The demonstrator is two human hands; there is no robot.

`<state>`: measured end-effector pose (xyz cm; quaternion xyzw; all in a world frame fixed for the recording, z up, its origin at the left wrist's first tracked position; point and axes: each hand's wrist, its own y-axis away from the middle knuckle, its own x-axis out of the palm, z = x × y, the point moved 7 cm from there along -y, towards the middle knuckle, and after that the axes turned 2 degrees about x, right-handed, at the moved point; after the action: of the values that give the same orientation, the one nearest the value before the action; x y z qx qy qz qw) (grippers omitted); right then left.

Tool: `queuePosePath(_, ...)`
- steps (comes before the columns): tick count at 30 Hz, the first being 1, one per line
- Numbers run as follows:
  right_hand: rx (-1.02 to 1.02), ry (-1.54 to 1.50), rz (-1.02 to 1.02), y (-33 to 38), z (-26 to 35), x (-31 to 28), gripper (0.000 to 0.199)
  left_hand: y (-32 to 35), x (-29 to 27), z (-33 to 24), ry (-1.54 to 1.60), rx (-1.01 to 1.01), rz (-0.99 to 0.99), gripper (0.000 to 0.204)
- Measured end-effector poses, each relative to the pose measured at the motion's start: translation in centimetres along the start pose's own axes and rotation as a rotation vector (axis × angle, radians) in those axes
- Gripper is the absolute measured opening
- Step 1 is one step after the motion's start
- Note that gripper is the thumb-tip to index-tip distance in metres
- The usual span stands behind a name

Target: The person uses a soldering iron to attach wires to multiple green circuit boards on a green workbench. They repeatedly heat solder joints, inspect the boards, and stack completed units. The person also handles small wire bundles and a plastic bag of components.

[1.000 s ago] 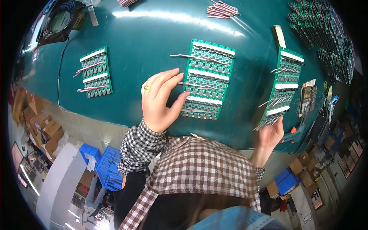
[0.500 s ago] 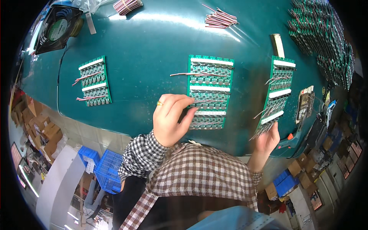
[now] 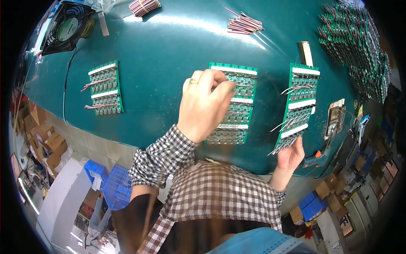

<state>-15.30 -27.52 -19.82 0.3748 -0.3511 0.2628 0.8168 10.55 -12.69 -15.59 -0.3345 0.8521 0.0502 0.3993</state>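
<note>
My left hand [image 3: 205, 103] is over the upper part of the middle green circuit board panel [image 3: 239, 108], which lies flat on the table. Its thumb and fingers are pinched together at thin wires [image 3: 242, 86] that show just right of the fingertips; the rest of these wires is hidden behind the hand. My right hand [image 3: 291, 154] grips the lower end of another circuit board panel [image 3: 301, 103], raised at a slant near the table's front edge. White strips and loose wires cross both panels. Further left lies a smaller circuit board panel [image 3: 105, 88] with wires on it.
A black fan [image 3: 67, 27] stands at the far left, its cable trailing forward. Wire bundles [image 3: 144, 7] and loose wires [image 3: 245, 24] lie at the back. Stacked wired boards [image 3: 353, 46] fill the far right. A teal-handled tool [image 3: 315, 160] lies by the right front edge.
My left hand has moved up and right, from the middle panel's middle rows to its upper wires. My right hand has shifted the panel it holds slightly left.
</note>
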Motion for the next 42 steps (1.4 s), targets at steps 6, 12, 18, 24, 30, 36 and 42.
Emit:
queuePosePath(6, -0.02, 0.006, -0.115, 0.0, 0.0, -1.3, 0.049, 0.1, 0.4, 0.6, 0.006, -0.043, -0.063, 0.017)
queuePosePath(12, -0.016, 0.028, -0.137, -0.4, -0.2, -1.3, 0.05, 0.2, 0.9, 1.2, 0.037, -0.076, -0.047, 0.017)
queuePosePath(18, -0.021, 0.035, -0.152, -0.3, -0.1, -1.0, 0.051, 0.3, 0.4, 1.4, 0.073, -0.082, -0.098, 0.015)
queuePosePath(24, 0.003, 0.031, -0.146, 0.0, -0.3, -1.2, 0.05, 0.7, -0.6, 1.6, 0.082, -0.061, -0.136, 0.014)
queuePosePath(30, -0.014, 0.138, -0.14, 0.6, -0.3, 0.1, 0.05, 2.3, -3.7, 4.2, 0.111, -0.167, -0.312, 0.012)
queuePosePath(36, -0.031, 0.337, -0.185, 1.1, -2.9, 4.3, 0.053, 6.2, -4.6, 6.0, 0.297, -0.393, -0.357, 0.015)
queuePosePath(42, 0.037, 0.335, -0.138, 0.7, -6.3, 6.3, 0.053, 7.4, -4.1, 5.5, 0.373, -0.375, -0.365, 0.016)
